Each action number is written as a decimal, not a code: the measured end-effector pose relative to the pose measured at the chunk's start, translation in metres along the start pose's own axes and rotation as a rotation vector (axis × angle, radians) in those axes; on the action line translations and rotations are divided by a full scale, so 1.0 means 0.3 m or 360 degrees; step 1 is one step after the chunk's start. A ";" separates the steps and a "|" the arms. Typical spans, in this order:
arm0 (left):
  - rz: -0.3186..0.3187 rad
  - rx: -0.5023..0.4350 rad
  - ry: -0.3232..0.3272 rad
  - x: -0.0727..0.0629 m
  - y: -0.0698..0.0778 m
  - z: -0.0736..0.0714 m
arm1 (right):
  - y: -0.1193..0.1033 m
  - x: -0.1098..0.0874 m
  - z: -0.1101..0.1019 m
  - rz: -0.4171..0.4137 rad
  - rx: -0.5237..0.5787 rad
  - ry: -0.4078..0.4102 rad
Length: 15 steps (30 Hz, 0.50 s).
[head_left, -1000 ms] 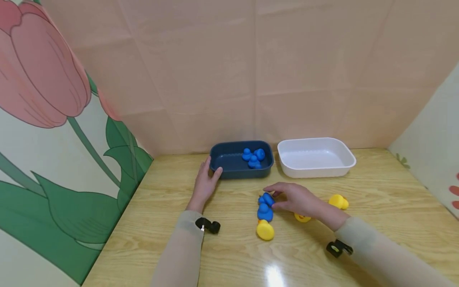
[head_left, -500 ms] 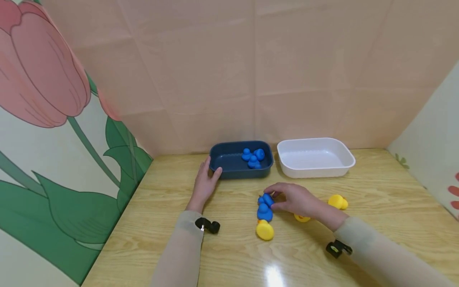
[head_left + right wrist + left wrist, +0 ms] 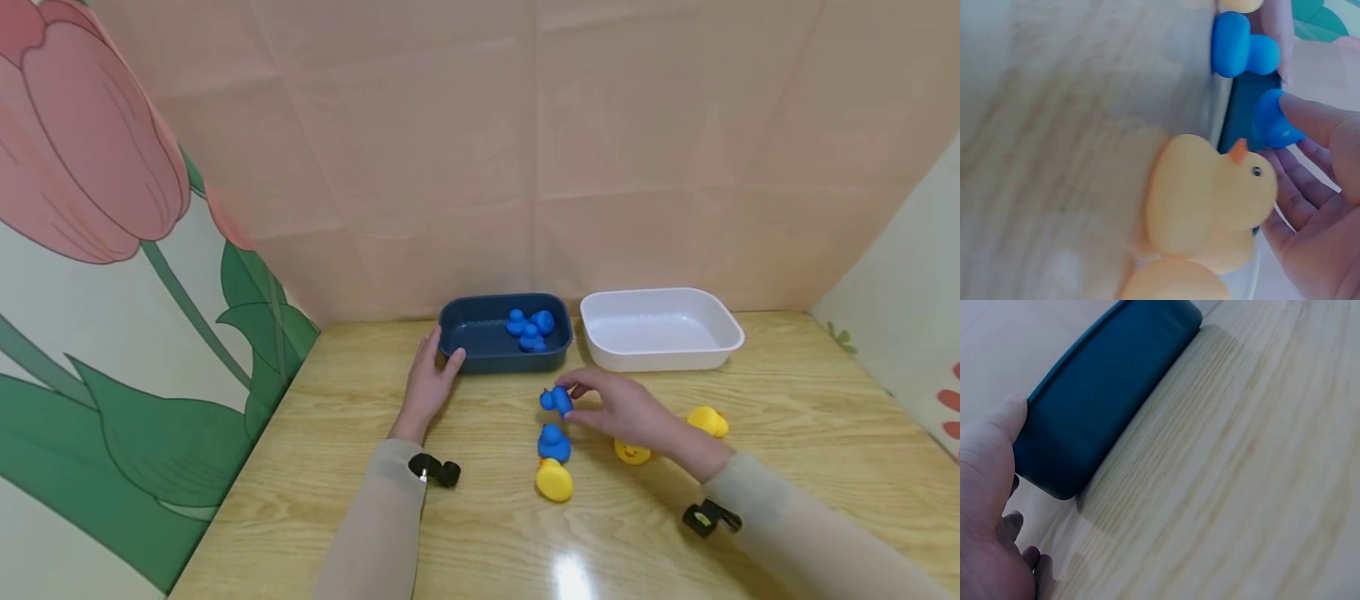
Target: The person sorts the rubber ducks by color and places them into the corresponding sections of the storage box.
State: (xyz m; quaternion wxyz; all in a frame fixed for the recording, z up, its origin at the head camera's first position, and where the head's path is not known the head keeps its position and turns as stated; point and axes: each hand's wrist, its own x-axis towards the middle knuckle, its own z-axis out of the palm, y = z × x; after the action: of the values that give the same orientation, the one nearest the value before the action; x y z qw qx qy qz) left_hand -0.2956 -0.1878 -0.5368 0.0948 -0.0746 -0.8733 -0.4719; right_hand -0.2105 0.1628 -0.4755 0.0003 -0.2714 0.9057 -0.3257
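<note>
My right hand (image 3: 618, 406) pinches a blue rubber duck (image 3: 557, 401) between thumb and fingers, just above the table; the right wrist view shows the held duck (image 3: 1272, 125) at the fingertips. Below it in the head view, another blue duck (image 3: 553, 446) sits on the table, touching or nearly touching a yellow duck (image 3: 554, 482) lying on its side. My left hand (image 3: 426, 387) rests against the left end of a dark blue tray (image 3: 502, 364), thumb at the front corner. Several blue ducks (image 3: 532, 337) lie in that tray's right half.
To the tray's right stands a white tray (image 3: 660, 362) against the peach backdrop (image 3: 420, 167). Two more yellow ducks, one with its face up (image 3: 632, 452) and one farther right (image 3: 703, 420), lie beside my right forearm on the wooden table (image 3: 480, 533).
My right hand has raised the blue duck off the table and moved it slightly away from the other blue duck, toward the trays. The left hand has stayed put at the dark tray.
</note>
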 end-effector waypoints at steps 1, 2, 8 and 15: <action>0.0001 -0.0007 0.0001 0.000 0.002 -0.001 | -0.004 0.002 -0.006 -0.0004 0.0001 0.0027; 0.0002 -0.0012 0.0002 0.000 0.003 -0.002 | -0.010 0.004 -0.011 -0.0004 0.0004 0.0054; 0.0008 -0.0032 0.0001 -0.003 0.004 -0.003 | -0.037 0.022 -0.046 -0.0036 -0.0011 0.0196; 0.0003 -0.0035 0.0002 -0.007 0.002 -0.002 | -0.063 0.051 -0.069 -0.0130 -0.0014 0.0339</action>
State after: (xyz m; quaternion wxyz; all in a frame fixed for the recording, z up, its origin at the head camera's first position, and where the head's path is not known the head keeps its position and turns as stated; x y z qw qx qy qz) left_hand -0.2933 -0.1880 -0.5366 0.0950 -0.0762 -0.8680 -0.4814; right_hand -0.2179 0.1554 -0.4453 -0.1104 -0.2718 0.8903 -0.3483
